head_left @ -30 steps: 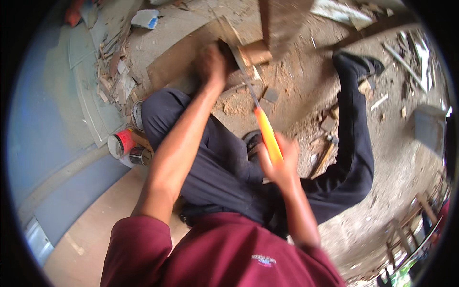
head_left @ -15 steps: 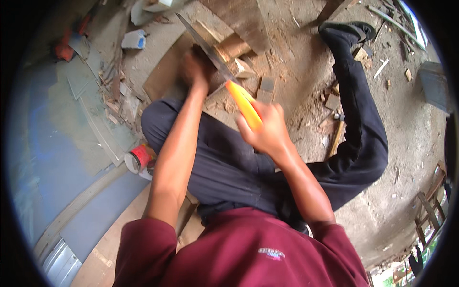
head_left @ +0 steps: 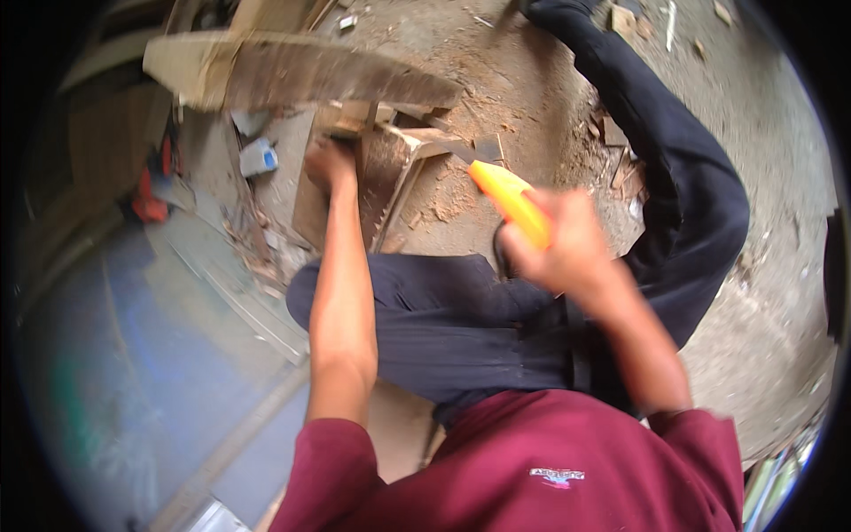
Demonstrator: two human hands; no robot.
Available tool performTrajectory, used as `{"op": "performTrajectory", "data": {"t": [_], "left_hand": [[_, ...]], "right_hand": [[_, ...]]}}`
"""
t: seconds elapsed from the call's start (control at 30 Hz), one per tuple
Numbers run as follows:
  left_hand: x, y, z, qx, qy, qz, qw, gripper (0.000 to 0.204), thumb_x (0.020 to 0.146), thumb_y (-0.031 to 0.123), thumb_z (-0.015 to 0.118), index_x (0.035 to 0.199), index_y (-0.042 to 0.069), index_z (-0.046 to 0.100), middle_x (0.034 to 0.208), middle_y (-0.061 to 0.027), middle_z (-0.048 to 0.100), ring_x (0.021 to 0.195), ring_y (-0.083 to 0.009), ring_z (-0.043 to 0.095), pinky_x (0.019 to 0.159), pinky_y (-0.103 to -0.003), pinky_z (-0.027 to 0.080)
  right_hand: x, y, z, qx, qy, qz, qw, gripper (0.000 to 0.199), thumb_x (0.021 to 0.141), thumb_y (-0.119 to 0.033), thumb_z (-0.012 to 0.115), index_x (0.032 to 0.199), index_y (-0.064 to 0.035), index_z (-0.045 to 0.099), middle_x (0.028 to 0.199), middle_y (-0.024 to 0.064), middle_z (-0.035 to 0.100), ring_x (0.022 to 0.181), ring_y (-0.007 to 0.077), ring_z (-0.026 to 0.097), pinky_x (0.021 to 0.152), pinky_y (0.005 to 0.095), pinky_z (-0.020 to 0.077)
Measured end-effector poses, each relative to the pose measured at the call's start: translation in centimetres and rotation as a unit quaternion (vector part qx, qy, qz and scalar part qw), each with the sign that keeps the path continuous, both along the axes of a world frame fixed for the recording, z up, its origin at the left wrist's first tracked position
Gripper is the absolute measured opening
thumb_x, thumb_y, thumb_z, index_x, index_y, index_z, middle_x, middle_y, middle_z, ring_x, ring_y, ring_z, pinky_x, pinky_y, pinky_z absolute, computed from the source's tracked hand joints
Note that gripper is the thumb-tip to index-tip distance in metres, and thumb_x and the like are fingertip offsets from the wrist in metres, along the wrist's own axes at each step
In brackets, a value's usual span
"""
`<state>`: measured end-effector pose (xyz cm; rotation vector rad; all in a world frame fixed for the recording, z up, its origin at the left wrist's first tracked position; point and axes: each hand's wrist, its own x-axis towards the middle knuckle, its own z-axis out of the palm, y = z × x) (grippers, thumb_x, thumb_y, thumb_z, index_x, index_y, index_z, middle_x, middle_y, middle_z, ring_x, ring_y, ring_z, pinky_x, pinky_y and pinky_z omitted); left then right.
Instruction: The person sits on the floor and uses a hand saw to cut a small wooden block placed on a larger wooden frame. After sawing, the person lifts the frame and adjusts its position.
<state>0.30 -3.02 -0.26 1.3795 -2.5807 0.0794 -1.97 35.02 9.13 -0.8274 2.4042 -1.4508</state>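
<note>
My right hand point(head_left: 563, 235) is wrapped round the yellow handle point(head_left: 512, 204) of a handsaw. A short stretch of the saw's blade point(head_left: 462, 152) shows ahead of the handle, beside the end of a piece of wood point(head_left: 386, 173); the rest is hidden or lost against the wood. My left hand point(head_left: 330, 165) is closed at the left side of that wood, its fingertips hidden. Under it lies a flat brown board point(head_left: 308, 197). Beyond my hands, a broad wooden plank with a curved edge point(head_left: 328, 75) stretches across.
Sawdust point(head_left: 456, 195) and wood scraps point(head_left: 616, 168) litter the concrete floor. A small blue-and-white container point(head_left: 258, 158) and a red object point(head_left: 149, 197) lie to the left. Bluish sheets point(head_left: 168, 328) cover the left side. My bent right leg point(head_left: 683, 195) bounds the work on the right.
My right hand has drawn the saw back toward me and to the right, its blade lower by the wood. The view has shifted, bringing more of the curved plank into sight.
</note>
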Motion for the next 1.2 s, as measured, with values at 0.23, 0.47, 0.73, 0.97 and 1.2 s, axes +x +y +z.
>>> {"op": "performTrajectory", "data": {"t": [0.23, 0.47, 0.73, 0.97, 1.2], "left_hand": [[-1.4, 0.3, 0.1, 0.075, 0.086, 0.075, 0.991, 0.047, 0.089, 0.027, 0.04, 0.087, -0.009, 0.07, 0.089, -0.0316, 0.067, 0.087, -0.048, 0.065, 0.08, -0.055, 0.049], [-0.4, 1.0, 0.3, 0.177, 0.326, -0.005, 0.928, 0.046, 0.092, 0.024, 0.038, 0.094, -0.013, 0.066, 0.098, -0.0338, 0.066, 0.095, -0.0467, 0.064, 0.084, -0.051, 0.048], [3.2, 4.8, -1.4, -0.135, 0.119, -0.263, 0.948, 0.039, 0.096, 0.027, 0.047, 0.111, -0.006, 0.063, 0.106, -0.029, 0.065, 0.099, -0.0479, 0.06, 0.09, -0.051, 0.046], [3.4, 5.1, 0.4, -0.03, 0.056, -0.175, 0.982, 0.035, 0.094, 0.025, 0.042, 0.091, -0.001, 0.064, 0.089, -0.0298, 0.065, 0.084, -0.0508, 0.06, 0.075, -0.058, 0.046], [3.5, 1.0, 2.5, 0.097, 0.0, -0.255, 0.962, 0.047, 0.095, 0.035, 0.035, 0.099, 0.0, 0.066, 0.093, -0.0322, 0.063, 0.095, -0.0527, 0.058, 0.082, -0.056, 0.046]], "right_hand": [[1.3, 2.3, -0.7, -0.025, -0.164, 0.166, 0.972, 0.021, 0.074, -0.02, 0.069, 0.079, -0.0013, 0.061, 0.069, 0.0191, 0.062, 0.069, 0.0404, 0.064, 0.067, 0.0465, 0.0526], [2.6, 2.4, -4.3, -0.078, -0.146, 0.132, 0.977, 0.02, 0.076, -0.021, 0.066, 0.082, -0.0022, 0.064, 0.075, 0.0192, 0.066, 0.073, 0.0401, 0.066, 0.067, 0.0476, 0.0537], [0.9, 3.5, -4.5, -0.093, -0.115, 0.167, 0.975, 0.019, 0.075, -0.023, 0.067, 0.08, -0.0044, 0.063, 0.071, 0.0182, 0.065, 0.069, 0.0395, 0.064, 0.065, 0.0473, 0.0524], [3.1, 3.1, -4.0, -0.099, -0.047, 0.176, 0.978, 0.022, 0.073, -0.021, 0.064, 0.08, -0.0004, 0.062, 0.071, 0.0215, 0.065, 0.069, 0.0417, 0.066, 0.066, 0.0493, 0.0536], [6.6, 3.8, -2.5, -0.144, -0.061, 0.142, 0.977, 0.019, 0.081, -0.021, 0.065, 0.082, -0.0023, 0.061, 0.069, 0.0191, 0.064, 0.065, 0.0393, 0.065, 0.061, 0.0465, 0.053]]}}
